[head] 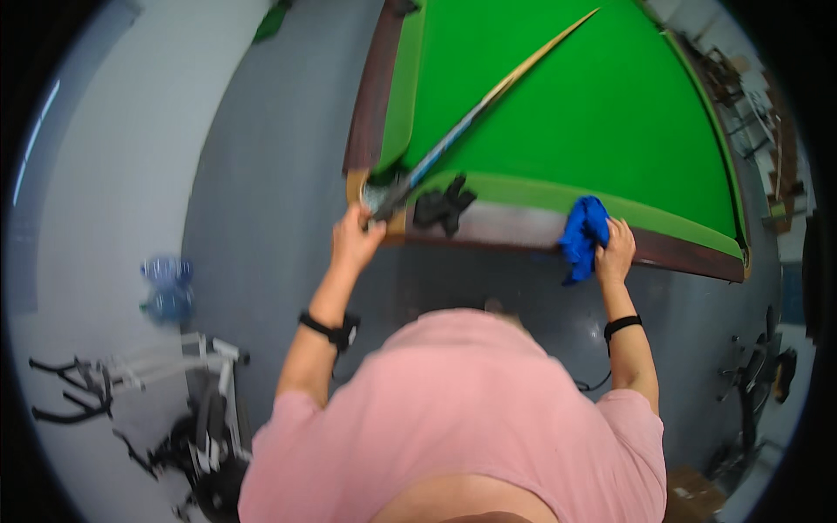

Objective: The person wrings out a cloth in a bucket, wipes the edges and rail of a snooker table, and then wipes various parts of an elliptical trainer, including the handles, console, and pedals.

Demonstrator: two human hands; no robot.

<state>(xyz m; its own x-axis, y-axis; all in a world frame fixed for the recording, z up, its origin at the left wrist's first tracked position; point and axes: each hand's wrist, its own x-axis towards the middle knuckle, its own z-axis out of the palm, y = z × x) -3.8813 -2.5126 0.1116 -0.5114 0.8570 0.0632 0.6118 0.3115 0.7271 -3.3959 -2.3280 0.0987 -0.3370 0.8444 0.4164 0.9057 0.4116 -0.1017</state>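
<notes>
A green-clothed billiard table (556, 131) with dark wooden rails lies before me. My left hand (356, 238) is at its near left corner pocket, fingers on the dark butt end of a cue (451, 137). The cue slants across the cloth, its pale wooden shaft pointing away to the upper right. Just right of the pocket, a black glove (443, 204) lies crumpled on the near rail. My right hand (614, 252) grips a bunched blue cloth (584, 238) at the near rail's outer edge, and part of the cloth hangs below the rail.
Two large clear plastic bottles (167, 287) are by the wall at the left. White and black exercise equipment (209, 405) stands at the lower left, with another dark exercise machine (749, 386) at the right. A brown box (693, 497) is at the lower right.
</notes>
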